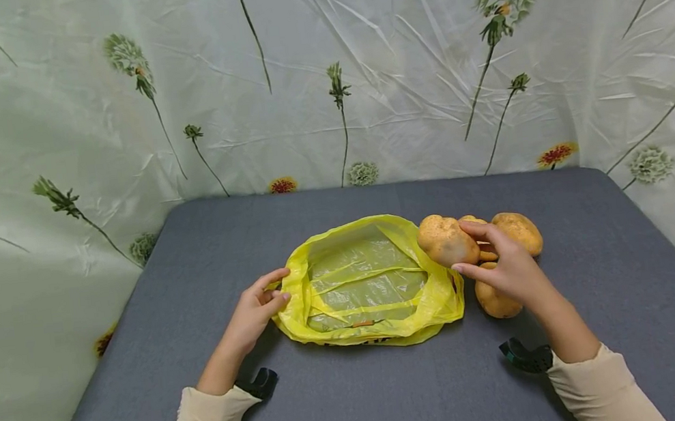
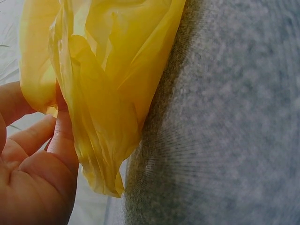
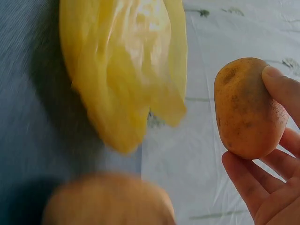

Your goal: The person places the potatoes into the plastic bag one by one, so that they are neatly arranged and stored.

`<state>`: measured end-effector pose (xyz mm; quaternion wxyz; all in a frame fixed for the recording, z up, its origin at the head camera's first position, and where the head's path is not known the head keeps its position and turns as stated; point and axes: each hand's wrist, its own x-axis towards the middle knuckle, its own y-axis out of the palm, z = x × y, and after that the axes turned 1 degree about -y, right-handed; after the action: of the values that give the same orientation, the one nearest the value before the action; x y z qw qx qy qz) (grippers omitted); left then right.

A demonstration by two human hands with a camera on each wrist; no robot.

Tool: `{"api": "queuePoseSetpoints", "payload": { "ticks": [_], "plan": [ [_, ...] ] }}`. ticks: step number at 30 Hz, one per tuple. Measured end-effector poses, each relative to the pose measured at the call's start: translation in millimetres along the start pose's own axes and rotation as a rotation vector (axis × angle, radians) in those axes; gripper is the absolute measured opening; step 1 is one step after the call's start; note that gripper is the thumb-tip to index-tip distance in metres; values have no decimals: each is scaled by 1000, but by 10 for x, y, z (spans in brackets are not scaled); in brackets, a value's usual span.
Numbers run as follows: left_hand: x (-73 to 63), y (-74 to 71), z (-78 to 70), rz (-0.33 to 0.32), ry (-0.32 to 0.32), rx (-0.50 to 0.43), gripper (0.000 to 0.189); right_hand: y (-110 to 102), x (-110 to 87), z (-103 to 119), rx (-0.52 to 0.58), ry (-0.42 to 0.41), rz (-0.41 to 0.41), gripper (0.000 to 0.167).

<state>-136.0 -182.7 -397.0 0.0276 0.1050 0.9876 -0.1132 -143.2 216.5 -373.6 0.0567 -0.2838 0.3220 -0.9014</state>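
Observation:
A yellow plastic bag (image 1: 375, 333) lies on the table with its mouth spread wide, facing up. My left hand (image 1: 256, 308) pinches the bag's left rim; the left wrist view shows its fingers (image 2: 63, 136) at a fold of the yellow plastic. With thumb and fingertips, my right hand (image 1: 506, 265) holds a potato (image 1: 447, 240) up beside the bag's right rim. In the right wrist view this potato (image 3: 248, 108) is raised off the table, near the bag's outer side (image 3: 122, 70). Inside the bag, the visible bottom shows only creased plastic.
More potatoes lie right of the bag, among them one at the back (image 1: 519, 232) and one nearer (image 1: 497, 293), partly behind my right hand. The grey table (image 1: 394, 396) reaches a flower-print curtain (image 1: 302, 104) at the back.

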Motion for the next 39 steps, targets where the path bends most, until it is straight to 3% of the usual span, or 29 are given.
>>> {"api": "queuePoseSetpoints", "payload": {
  "ticks": [8, 16, 24, 31, 39],
  "plan": [
    [0, -5, 7, 3, 10, -4, 43, 203, 231, 376, 39, -74, 73, 59],
    [7, -4, 21, 0, 20, -8, 44, 518, 333, 144, 95, -33, 155, 58],
    [4, -5, 19, -13, 10, -5, 44, 755, 450, 171, 148, -1, 213, 61],
    [4, 0, 27, -7, 21, -9, 44, 983, 530, 160, 213, 2, 215, 59],
    [2, -1, 16, -6, 20, -3, 43, 1169, 557, 133, 270, 85, 251, 58]
  ]
}}
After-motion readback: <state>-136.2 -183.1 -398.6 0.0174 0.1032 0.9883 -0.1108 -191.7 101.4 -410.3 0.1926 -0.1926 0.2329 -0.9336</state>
